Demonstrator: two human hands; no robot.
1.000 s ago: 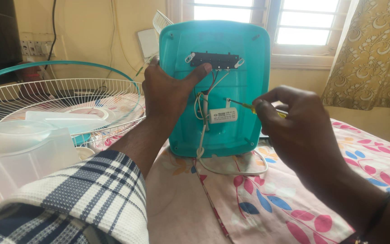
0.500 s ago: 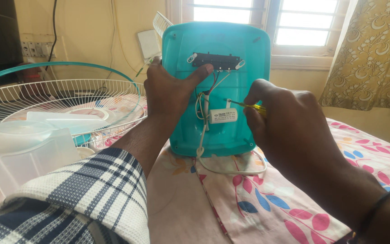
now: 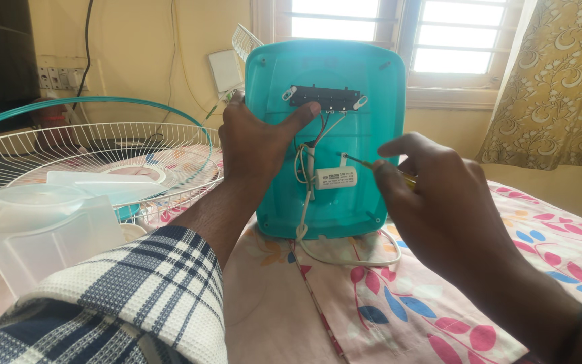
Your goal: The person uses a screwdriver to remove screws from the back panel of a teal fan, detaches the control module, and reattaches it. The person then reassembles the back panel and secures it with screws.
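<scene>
- Since half a second ago, the right hand (image 3: 439,195) has drawn back a little from the teal fan base (image 3: 331,135), exposing more of the screwdriver (image 3: 372,166) whose tip sits just above the white capacitor (image 3: 336,178).
- Right-hand grip: fingers pinched together on the screwdriver's handle.
- Left hand (image 3: 257,145) grips the teal fan base by its left edge, thumb pressed just below the black switch strip (image 3: 325,98); fingers clamped on the panel.
- Teal fan base stands upright on the floral bedsheet (image 3: 439,310), underside facing the camera, white wires (image 3: 304,202) trailing down to a looped cord (image 3: 351,259).
- At left lie a white wire fan guard (image 3: 102,155) and a clear plastic fan blade (image 3: 42,229).
- Behind: a window (image 3: 399,40) and a yellow patterned curtain (image 3: 560,87).
</scene>
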